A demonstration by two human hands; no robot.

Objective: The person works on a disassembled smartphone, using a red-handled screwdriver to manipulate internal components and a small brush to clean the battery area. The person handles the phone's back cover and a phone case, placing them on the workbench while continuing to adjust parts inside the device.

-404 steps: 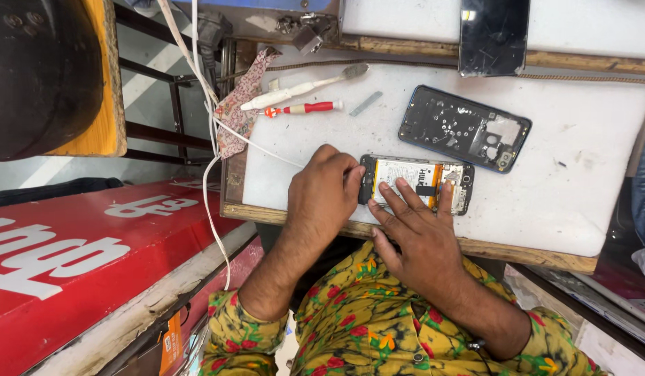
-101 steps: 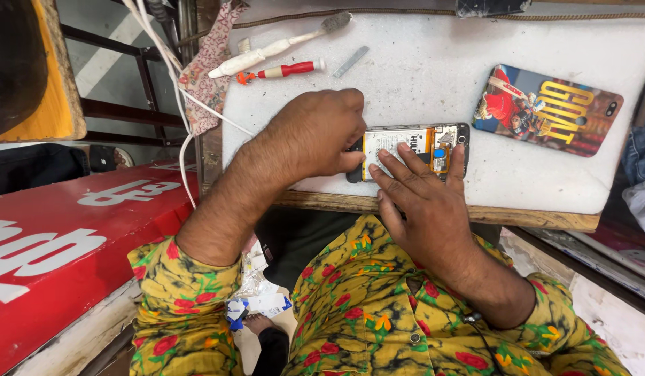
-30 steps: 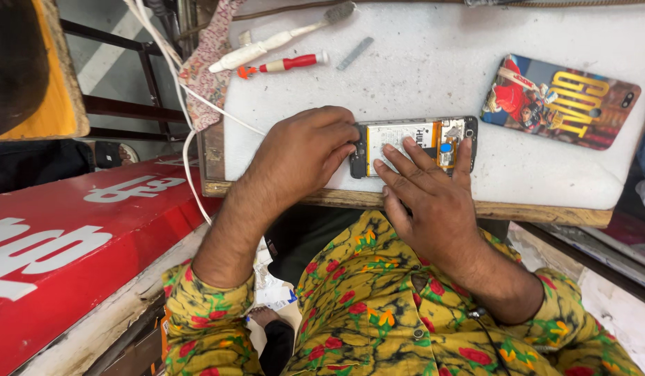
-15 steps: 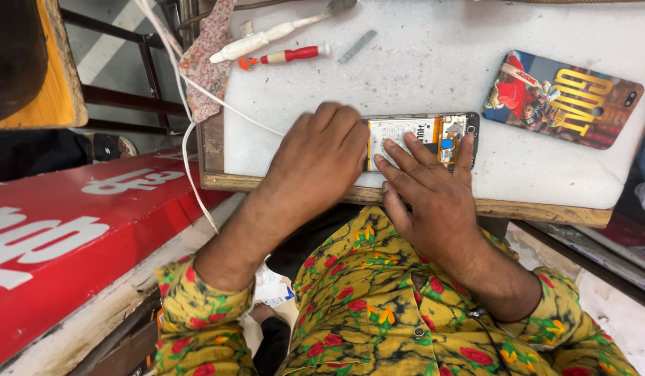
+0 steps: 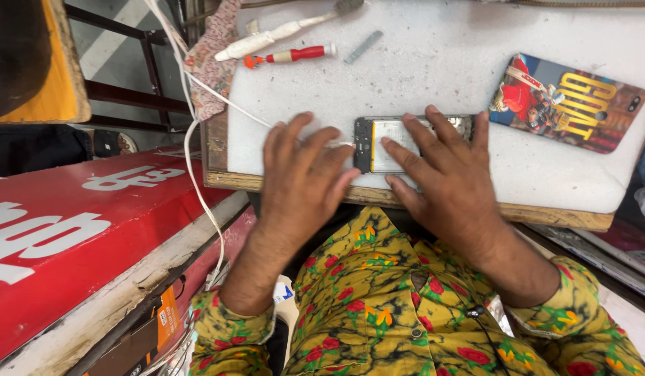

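White foam padding covers the tabletop, giving the opened phone a soft, non-slip bed. Use the phone as your reference: it lies flat near the front edge of the tabletop, back cover off, with its pale battery and dark frame exposed upward.

Your right hand rests on the phone with fingers spread wide and flat, fingertips pressing across the right part of the body. It grips nothing; judged from the pose, it pins the phone against the foam so it cannot slide.

Your left hand lies just left of the phone, palm down, fingers splayed and slightly blurred, its fingertips close to the phone's left end. It holds nothing visible, though whether a small part sits under the palm cannot be told.

Right of the phone, apart from it, a printed phone cover lies face up, out of the working area. Beyond the phone and to its left sit a red-handled screwdriver, a white toothbrush and a small grey metal strip, parked within reach. A white cable hangs off the tabletop's left edge.
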